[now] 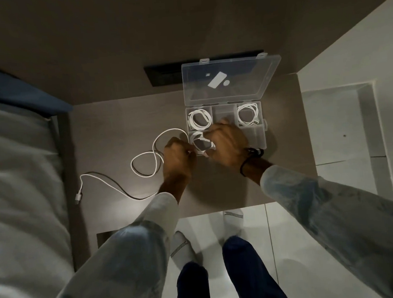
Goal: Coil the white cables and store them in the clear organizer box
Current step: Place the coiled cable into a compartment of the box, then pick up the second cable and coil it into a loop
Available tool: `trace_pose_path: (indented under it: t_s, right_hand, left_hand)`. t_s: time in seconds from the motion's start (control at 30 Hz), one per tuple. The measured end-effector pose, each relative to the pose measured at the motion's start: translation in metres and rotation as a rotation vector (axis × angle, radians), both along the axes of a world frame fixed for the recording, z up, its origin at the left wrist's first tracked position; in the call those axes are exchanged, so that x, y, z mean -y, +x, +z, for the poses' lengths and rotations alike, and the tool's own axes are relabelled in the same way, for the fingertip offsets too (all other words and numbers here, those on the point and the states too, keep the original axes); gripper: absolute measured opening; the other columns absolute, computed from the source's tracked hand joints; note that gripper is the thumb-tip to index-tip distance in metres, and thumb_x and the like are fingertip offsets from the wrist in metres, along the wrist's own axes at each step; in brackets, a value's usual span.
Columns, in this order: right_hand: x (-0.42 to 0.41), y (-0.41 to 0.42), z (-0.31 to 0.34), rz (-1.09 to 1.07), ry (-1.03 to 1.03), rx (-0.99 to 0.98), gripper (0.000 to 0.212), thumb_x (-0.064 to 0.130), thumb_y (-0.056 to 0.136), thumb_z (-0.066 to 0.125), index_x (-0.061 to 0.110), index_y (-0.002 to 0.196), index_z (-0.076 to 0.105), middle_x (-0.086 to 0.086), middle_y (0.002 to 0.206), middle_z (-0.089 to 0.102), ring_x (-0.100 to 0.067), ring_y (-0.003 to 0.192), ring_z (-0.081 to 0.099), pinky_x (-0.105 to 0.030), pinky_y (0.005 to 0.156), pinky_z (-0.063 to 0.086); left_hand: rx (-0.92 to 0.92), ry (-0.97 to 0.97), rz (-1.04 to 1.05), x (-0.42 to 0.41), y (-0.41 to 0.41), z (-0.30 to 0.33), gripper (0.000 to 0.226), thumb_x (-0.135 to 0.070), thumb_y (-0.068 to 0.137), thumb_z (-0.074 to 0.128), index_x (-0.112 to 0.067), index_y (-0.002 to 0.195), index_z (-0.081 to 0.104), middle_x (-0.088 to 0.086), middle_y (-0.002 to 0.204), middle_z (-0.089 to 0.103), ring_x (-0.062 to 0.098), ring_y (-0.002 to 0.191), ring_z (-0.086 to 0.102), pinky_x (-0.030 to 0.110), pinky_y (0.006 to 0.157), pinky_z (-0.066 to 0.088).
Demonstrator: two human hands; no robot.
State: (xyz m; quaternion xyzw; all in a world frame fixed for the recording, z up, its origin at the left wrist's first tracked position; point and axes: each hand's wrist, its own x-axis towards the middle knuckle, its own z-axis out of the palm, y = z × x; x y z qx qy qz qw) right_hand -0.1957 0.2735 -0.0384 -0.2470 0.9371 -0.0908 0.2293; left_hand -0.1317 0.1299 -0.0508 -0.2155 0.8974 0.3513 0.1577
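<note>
The clear organizer box [262,130] stands open on a brown table, its lid [230,81] tilted back. A coiled white cable [199,120] fills the back left compartment and another coil [249,115] the back right one. My left hand [177,157] and my right hand [227,142] both grip a partly wound white cable coil [199,141] over the front left compartment. The rest of that cable [145,159] trails in loose loops to the left across the table. Its plug [78,196] lies near the table's left edge.
A bed with grey bedding [18,173] borders the table on the left. A dark rectangular slot [162,75] sits behind the box. The table's front edge [218,209] meets a white tiled floor where my socked feet [233,220] stand.
</note>
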Motion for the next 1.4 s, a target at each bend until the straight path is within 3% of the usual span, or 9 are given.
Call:
trace_pose_path:
  t_s: [0.27, 0.5, 0.63, 0.73, 0.87, 1.0, 1.1, 1.2, 1.4]
  right_hand:
    - [-0.003, 0.003, -0.018, 0.109, -0.061, 0.048, 0.028, 0.021, 0.097, 0.052, 0.008, 0.115, 0.069, -0.011, 0.122, 0.062, -0.029, 0.122, 0.052, -0.039, 0.103, 0.037]
    - [-0.001, -0.003, -0.024, 0.039, -0.007, 0.029, 0.026, 0.018, 0.101, 0.049, 0.013, 0.099, 0.074, -0.007, 0.124, 0.049, -0.029, 0.122, 0.042, -0.041, 0.098, 0.037]
    - [0.008, -0.002, -0.02, 0.066, 0.08, 0.069, 0.021, 0.017, 0.098, 0.054, 0.011, 0.105, 0.073, -0.008, 0.127, 0.048, -0.029, 0.125, 0.042, -0.042, 0.093, 0.039]
    - [0.008, -0.001, -0.008, 0.079, 0.099, 0.081, 0.023, 0.016, 0.093, 0.056, 0.009, 0.108, 0.071, -0.012, 0.128, 0.048, -0.034, 0.119, 0.049, -0.045, 0.092, 0.045]
    - [0.005, 0.007, 0.011, -0.036, -0.012, 0.043, 0.034, 0.02, 0.09, 0.057, 0.009, 0.12, 0.067, -0.013, 0.127, 0.057, -0.035, 0.116, 0.055, -0.042, 0.098, 0.049]
    - [0.034, 0.033, 0.025, -0.019, -0.097, 0.024, 0.034, 0.021, 0.085, 0.062, 0.011, 0.116, 0.071, -0.013, 0.119, 0.066, -0.036, 0.109, 0.06, -0.043, 0.097, 0.048]
    - [0.068, 0.065, 0.022, 0.059, -0.11, 0.096, 0.028, 0.021, 0.085, 0.059, 0.01, 0.107, 0.073, -0.011, 0.11, 0.067, -0.035, 0.104, 0.062, -0.042, 0.092, 0.051]
    - [0.102, 0.097, 0.009, 0.039, -0.186, 0.199, 0.029, 0.016, 0.085, 0.061, 0.01, 0.111, 0.074, -0.012, 0.114, 0.069, -0.035, 0.108, 0.062, -0.04, 0.094, 0.05]
    - [0.136, 0.131, 0.005, -0.059, -0.245, 0.336, 0.049, 0.017, 0.086, 0.068, 0.009, 0.134, 0.062, -0.012, 0.131, 0.064, -0.032, 0.112, 0.065, -0.038, 0.098, 0.051]
  left_hand:
    - [-0.013, -0.092, -0.08, -0.002, -0.009, -0.005, 0.024, -0.009, 0.097, 0.056, -0.001, 0.106, 0.077, 0.019, 0.114, 0.067, 0.029, 0.104, 0.064, 0.03, 0.09, 0.047]
    - [0.079, -0.069, 0.093, -0.002, -0.023, -0.01, 0.013, -0.006, 0.082, 0.065, 0.0, 0.082, 0.076, 0.016, 0.08, 0.073, 0.028, 0.07, 0.067, 0.023, 0.06, 0.038]
    - [0.002, -0.068, -0.008, 0.002, -0.014, -0.012, 0.015, -0.008, 0.084, 0.064, -0.003, 0.086, 0.078, 0.017, 0.087, 0.074, 0.03, 0.079, 0.068, 0.026, 0.065, 0.04]
    - [-0.124, 0.025, -0.05, 0.01, 0.009, -0.006, 0.02, -0.006, 0.087, 0.065, -0.005, 0.103, 0.077, 0.02, 0.103, 0.068, 0.036, 0.09, 0.068, 0.036, 0.081, 0.057]
    - [-0.207, -0.006, 0.035, 0.04, 0.05, 0.004, 0.02, -0.007, 0.088, 0.064, -0.008, 0.107, 0.071, 0.015, 0.109, 0.066, 0.036, 0.092, 0.068, 0.044, 0.078, 0.06]
    - [-0.102, -0.238, 0.185, 0.092, 0.1, 0.016, 0.023, -0.006, 0.088, 0.059, -0.012, 0.11, 0.059, 0.012, 0.114, 0.06, 0.034, 0.094, 0.061, 0.044, 0.074, 0.057]
    - [-0.026, -0.508, 0.162, 0.139, 0.126, 0.012, 0.035, -0.007, 0.095, 0.051, -0.006, 0.13, 0.052, 0.023, 0.133, 0.054, 0.046, 0.114, 0.053, 0.052, 0.093, 0.047]
    - [0.164, -0.554, -0.073, 0.183, 0.132, 0.001, 0.06, -0.014, 0.099, 0.053, -0.013, 0.154, 0.029, 0.019, 0.161, 0.029, 0.047, 0.142, 0.032, 0.058, 0.115, 0.032]
    - [0.013, -0.442, -0.319, 0.214, 0.131, 0.005, 0.029, -0.007, 0.1, 0.052, 0.002, 0.126, 0.063, 0.027, 0.132, 0.057, 0.046, 0.125, 0.05, 0.055, 0.104, 0.042]
